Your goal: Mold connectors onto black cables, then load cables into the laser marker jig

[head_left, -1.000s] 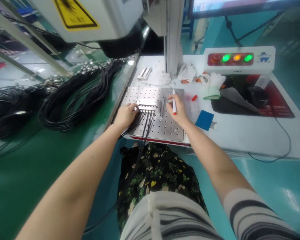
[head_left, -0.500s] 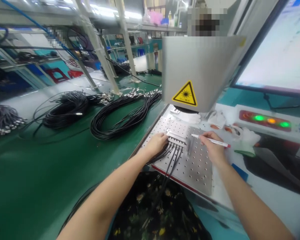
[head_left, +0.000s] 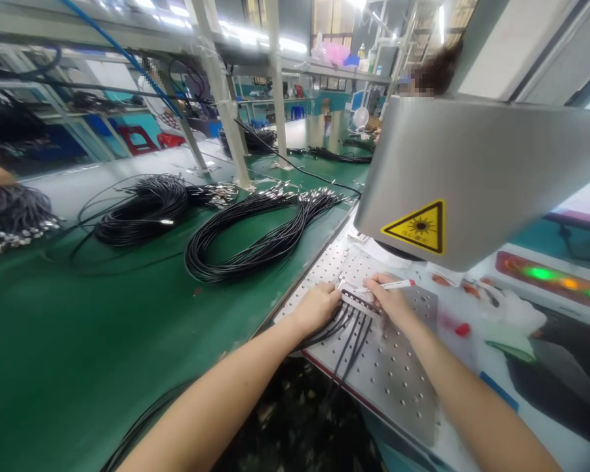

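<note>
In the head view my right hand (head_left: pixel 387 300) pinches a white marker pen (head_left: pixel 398 284) with a red end. Its tip is over a small metal holding jig (head_left: pixel 360 303) with a row of connector ends in it. Black cables (head_left: pixel 354 344) run from the jig toward me over the plate's front edge. My left hand (head_left: pixel 318 305) is closed at the jig's left end; what its fingertips grip is hidden. Beneath the jig lies a perforated metal plate (head_left: pixel 398 373).
A grey laser machine head (head_left: pixel 452 170) with a yellow warning sticker overhangs the plate. Coiled black cables (head_left: pixel 211 259) lie on the green mat (head_left: pixel 103 341). To the right are a lit indicator panel (head_left: pixel 553 275), white gloves (head_left: pixel 514 318) and a red cap (head_left: pixel 463 330).
My right hand has brought the pen left, from beside the jig to over it. My left hand stays at the jig's left end. The head view has shifted left.
</note>
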The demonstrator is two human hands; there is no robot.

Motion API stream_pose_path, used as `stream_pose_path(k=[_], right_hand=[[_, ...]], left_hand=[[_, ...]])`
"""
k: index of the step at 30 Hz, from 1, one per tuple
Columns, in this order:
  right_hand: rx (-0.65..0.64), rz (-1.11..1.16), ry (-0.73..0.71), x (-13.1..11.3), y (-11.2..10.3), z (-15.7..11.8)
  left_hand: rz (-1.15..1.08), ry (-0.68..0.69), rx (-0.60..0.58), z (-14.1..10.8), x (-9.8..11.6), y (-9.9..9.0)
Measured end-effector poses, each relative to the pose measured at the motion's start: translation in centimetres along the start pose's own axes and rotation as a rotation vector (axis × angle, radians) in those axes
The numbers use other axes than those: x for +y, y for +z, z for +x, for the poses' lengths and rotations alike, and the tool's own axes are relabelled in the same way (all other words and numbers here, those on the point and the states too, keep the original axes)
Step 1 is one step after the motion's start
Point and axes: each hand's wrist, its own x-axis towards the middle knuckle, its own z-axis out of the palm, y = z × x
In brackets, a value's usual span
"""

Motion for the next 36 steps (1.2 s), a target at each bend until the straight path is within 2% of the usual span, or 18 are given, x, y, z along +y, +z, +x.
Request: stream_pose_path(k=[9, 15, 30, 36], right_hand=[[-0.109, -0.084, -0.033, 0.1, 1.3, 0.8], [-0.122, -0.133, -0.052, -0.3, 1.4, 0.8], [-0.156, -0.143, 0.054, 0.0, -3.1, -1.7], [-0.128, -0.192, 0.053, 0.0, -3.6, -2.1]], left_hand=[[-0.069, -0.011, 0.022, -0.1, -0.2, 0.4], [-0.078, -0.015, 0.006, 0.0, -0.2, 0.2], [-0.085, -0.055, -0.026, 0.1, 0.0, 0.2], [-0.084, -0.064, -0.032, 0.1, 0.0, 0.2]])
